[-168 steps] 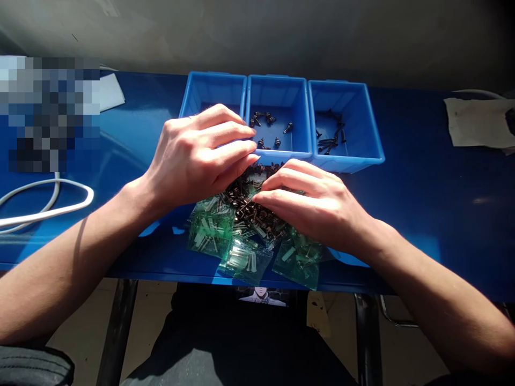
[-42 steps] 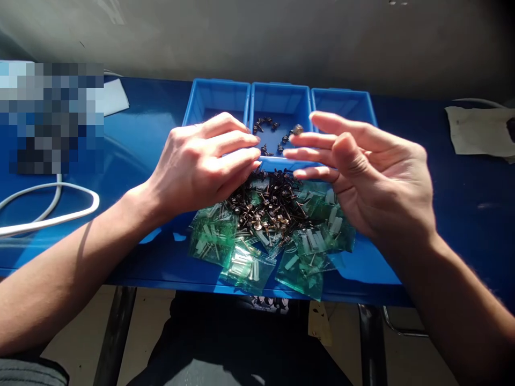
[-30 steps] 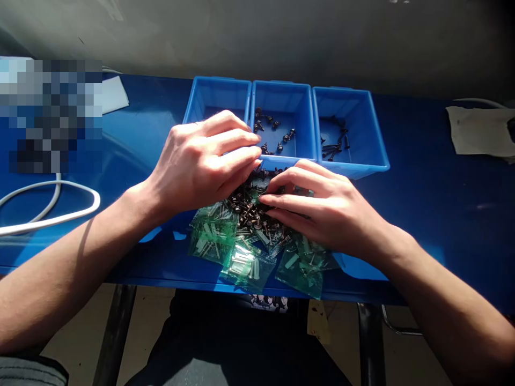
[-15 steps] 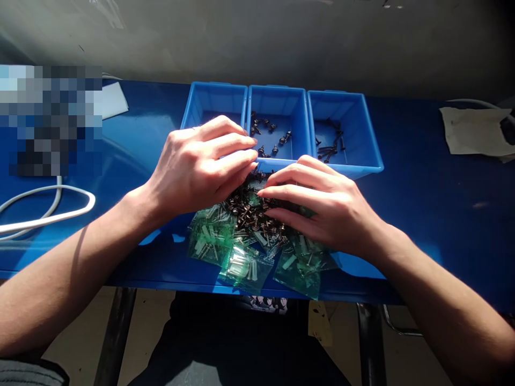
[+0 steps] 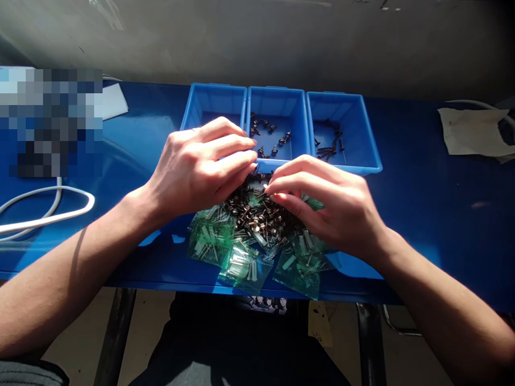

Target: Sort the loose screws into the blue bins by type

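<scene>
Screws (image 5: 261, 220) lie in a dark, tangled heap in front of us, on and among green-tinted plastic bags (image 5: 211, 236) that hold white pieces, just short of the middle bin (image 5: 281, 107). Our right hand (image 5: 330, 198) reaches in over the heap's far right side, thumb and index finger drawn close together; we cannot tell whether a screw is already pinched there. Our left hand (image 5: 201, 163) is apart from it, fingers loosely curled side by side near the middle bin's front left corner; we cannot tell whether they touch the rim or hide anything beneath.

To pick well here, we would take one screw by its head or shank with just the tips of thumb and index finger, tilting it free before lifting, since the threads probably catch on one another. Loose pieces at the edge should come away more easily than buried ones. We do best to stay off the slick bags, which could slide and spill the heap. Short, thick-headed pieces lie in the middle bin and longer, thinner ones in the right bin (image 5: 336, 110), so we should check length and head shape under the sunlight.
</scene>
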